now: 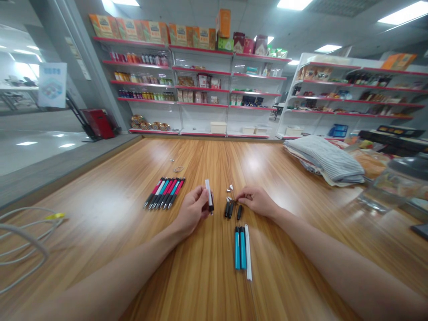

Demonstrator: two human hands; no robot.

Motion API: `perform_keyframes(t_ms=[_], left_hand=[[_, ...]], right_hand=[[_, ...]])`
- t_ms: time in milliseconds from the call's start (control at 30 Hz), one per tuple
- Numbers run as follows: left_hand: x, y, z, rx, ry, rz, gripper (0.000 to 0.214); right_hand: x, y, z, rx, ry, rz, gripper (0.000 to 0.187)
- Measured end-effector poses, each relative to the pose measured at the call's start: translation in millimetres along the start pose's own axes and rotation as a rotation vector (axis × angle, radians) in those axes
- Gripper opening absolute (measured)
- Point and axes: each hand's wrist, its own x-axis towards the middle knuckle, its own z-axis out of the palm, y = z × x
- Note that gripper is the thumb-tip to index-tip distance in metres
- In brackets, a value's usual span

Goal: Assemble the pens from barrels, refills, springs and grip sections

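My left hand is closed round a white pen barrel with a black end, held upright above the wooden table. My right hand rests on the table with its fingers pinched at small black pen parts; what it pinches is too small to name. Tiny silver tips lie just beyond them. Two teal barrels and thin white refills lie closer to me. A row of several assembled red, teal and white pens lies to the left.
Folded striped cloth sits at the right, with a clear jar nearer the edge. White cables lie at the table's left. A small ring lies farther back. Store shelves stand behind.
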Motion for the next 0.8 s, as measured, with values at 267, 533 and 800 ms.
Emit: perform_keyframes(t_ms=[267, 533, 800], left_hand=[[5.4, -2.2, -3.4, 0.082, -0.004, 0.14, 0.023], [-5.9, -2.1, 7.5, 0.749, -0.152, 0.401, 0.028], [-5.6, 1.5, 3.5, 1.003, -0.267, 0.389, 0.025]], right_hand=[[0.2, -11.4, -0.4, -0.087, 0.169, -0.06, 0.011], [-11.8, -53.2, 17.9, -0.035, 0.25, -0.369, 0.017], [-14.0, -57.1, 18.9, -0.076, 0.214, -0.45, 0.018]])
